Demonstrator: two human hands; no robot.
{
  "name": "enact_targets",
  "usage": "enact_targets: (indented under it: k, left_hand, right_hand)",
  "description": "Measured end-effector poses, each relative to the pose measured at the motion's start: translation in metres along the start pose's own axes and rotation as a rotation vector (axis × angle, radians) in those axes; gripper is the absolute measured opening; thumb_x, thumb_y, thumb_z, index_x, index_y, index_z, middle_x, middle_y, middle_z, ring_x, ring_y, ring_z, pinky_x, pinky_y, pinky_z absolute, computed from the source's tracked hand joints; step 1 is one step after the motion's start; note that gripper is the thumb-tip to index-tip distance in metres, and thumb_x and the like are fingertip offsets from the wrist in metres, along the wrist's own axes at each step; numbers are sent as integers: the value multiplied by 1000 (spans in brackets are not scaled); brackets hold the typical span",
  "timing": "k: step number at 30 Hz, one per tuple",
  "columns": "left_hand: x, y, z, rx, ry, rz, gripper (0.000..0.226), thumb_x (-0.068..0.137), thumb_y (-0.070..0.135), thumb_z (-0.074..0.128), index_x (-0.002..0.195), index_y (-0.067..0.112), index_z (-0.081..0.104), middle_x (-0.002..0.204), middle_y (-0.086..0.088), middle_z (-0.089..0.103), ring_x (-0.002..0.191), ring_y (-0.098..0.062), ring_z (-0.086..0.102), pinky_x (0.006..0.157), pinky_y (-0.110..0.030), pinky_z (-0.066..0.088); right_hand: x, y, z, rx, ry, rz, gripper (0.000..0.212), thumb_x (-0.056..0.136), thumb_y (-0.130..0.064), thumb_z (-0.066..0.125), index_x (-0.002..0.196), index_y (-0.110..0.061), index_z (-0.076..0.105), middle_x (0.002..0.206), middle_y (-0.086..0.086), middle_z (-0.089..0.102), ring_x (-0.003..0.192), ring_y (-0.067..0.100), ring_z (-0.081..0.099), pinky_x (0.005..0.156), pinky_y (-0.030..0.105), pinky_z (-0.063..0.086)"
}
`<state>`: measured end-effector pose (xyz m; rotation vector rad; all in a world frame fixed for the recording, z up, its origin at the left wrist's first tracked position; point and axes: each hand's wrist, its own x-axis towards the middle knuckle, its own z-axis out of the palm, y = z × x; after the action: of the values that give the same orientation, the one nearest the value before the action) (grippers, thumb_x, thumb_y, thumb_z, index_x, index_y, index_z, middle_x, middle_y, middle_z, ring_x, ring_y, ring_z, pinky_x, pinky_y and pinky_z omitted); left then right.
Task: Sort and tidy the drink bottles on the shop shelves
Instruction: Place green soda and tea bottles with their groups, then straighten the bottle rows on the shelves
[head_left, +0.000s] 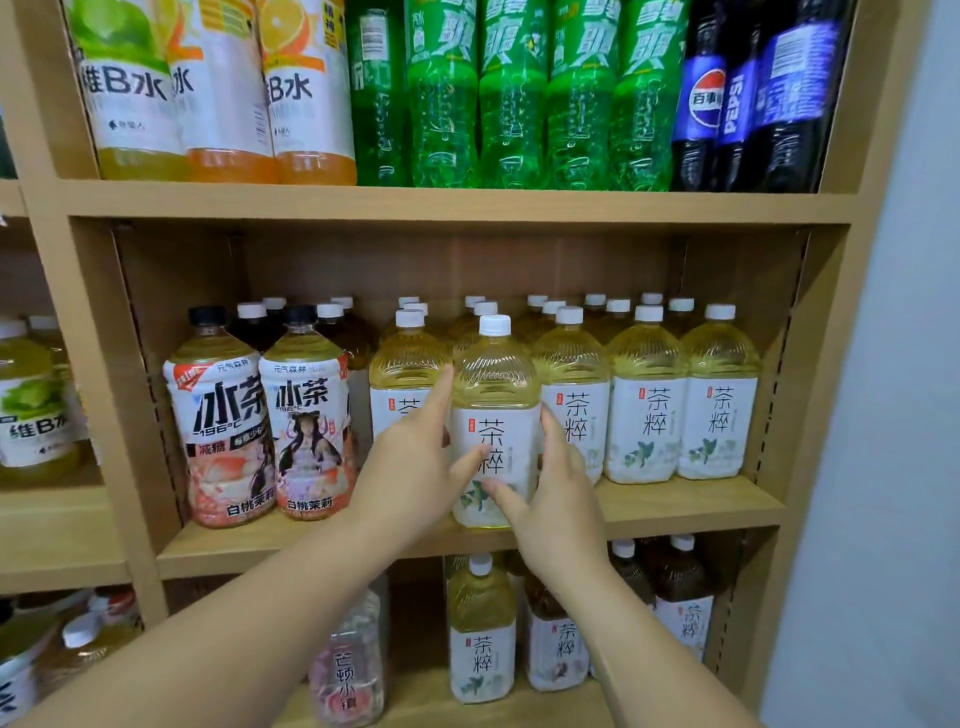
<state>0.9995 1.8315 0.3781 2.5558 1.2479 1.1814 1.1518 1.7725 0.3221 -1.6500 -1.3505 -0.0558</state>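
Frame centre: left grip (410, 467) and right grip (556, 499) clasp the tea bottle (493, 374), apparently standing on the middle shelf (701, 501).

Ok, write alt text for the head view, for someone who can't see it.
A left hand and a right hand hold a pale tea bottle upright at the front of the middle shelf, ahead of a row of matching bottles. Peach tea bottles stand to the left; green soda bottles and cola bottles sit on the shelf above.

Left hand (410, 467), right hand (556, 499), both clasping bottle (493, 374)
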Motion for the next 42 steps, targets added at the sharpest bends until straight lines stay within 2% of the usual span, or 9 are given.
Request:
enact_targets:
  k: [5, 8, 12, 17, 20, 26, 31, 36, 42]
  left_hand:
    - [-8, -15, 17, -53, -60, 29, 97, 95, 35, 68, 151, 53, -9, 102, 9, 63, 82, -6, 63, 79, -28, 56]
    - [-13, -25, 17, 10, -43, 84, 88, 90, 47, 69, 157, 50, 11, 102, 12, 54, 86, -9, 59, 77, -28, 54]
    - [-11, -42, 8, 82, 67, 201, 73, 86, 58, 63, 152, 36, 40, 109, 11, 45, 94, -13, 56, 72, -32, 53]
    - [-3, -60, -6, 377, 242, 269, 68, 82, 55, 66, 144, 29, 54, 148, -12, 43, 128, -36, 48, 100, -56, 45]
    - [1, -64, -2, 555, 152, 230, 73, 84, 54, 70, 150, 36, 45, 166, -17, 18, 147, -41, 27, 117, -58, 32]
    - [-2, -66, 11, 453, 51, 184, 84, 89, 35, 71, 159, 39, 23, 168, -9, -18, 148, -36, 17, 111, -53, 43]
    - [-9, -58, -15, 478, 53, 233, 74, 89, 52, 64, 154, 37, 33, 169, -9, 4, 145, -32, 23, 114, -51, 39]
    - [-16, -83, -71, 404, 349, 162, 55, 84, 33, 73, 135, 18, 59, 150, -15, 45, 133, -36, 42, 106, -52, 39]
    - [-10, -112, -135, 567, 221, -114, 69, 93, 35, 65, 155, 24, 35, 162, -14, 26, 143, -36, 32, 110, -53, 42]
  right_hand:
    - [5, 7, 8, 39, 68, 23, 104, 92, -44, 72, 155, -55, -10, 135, -3, 50, 112, 11, 53, 86, 26, 44]
    - [9, 12, 13, -60, 65, -34, 104, 96, -44, 66, 140, -70, -24, 110, -5, 45, 81, 4, 48, 72, 24, 43]
    - [18, 16, 24, -154, 75, -52, 97, 98, -44, 63, 140, -73, -19, 103, -6, 35, 77, 6, 47, 71, 25, 52]
    - [21, 19, 32, -204, 71, -41, 85, 100, -40, 60, 149, -64, -5, 101, -5, 31, 70, 5, 44, 64, 22, 48]
    - [21, 19, 32, -203, 77, -33, 82, 101, -41, 59, 153, -61, -1, 101, -5, 32, 69, 5, 44, 63, 22, 47]
    - [20, 15, 29, -241, 63, -27, 83, 101, -42, 58, 150, -60, -7, 101, -5, 32, 71, 7, 45, 65, 23, 50]
    - [19, 3, 23, -187, 51, 27, 80, 98, -47, 60, 157, -54, 7, 104, -4, 33, 76, 7, 47, 70, 26, 48]
    - [17, -56, 23, 11, 136, -157, 63, 96, -49, 63, 152, -41, 37, 115, -6, 41, 97, 11, 52, 84, 29, 49]
    - [42, -148, 50, 153, -73, -355, 68, 91, -41, 73, 151, -35, 41, 135, -5, 38, 122, 10, 46, 99, 23, 39]
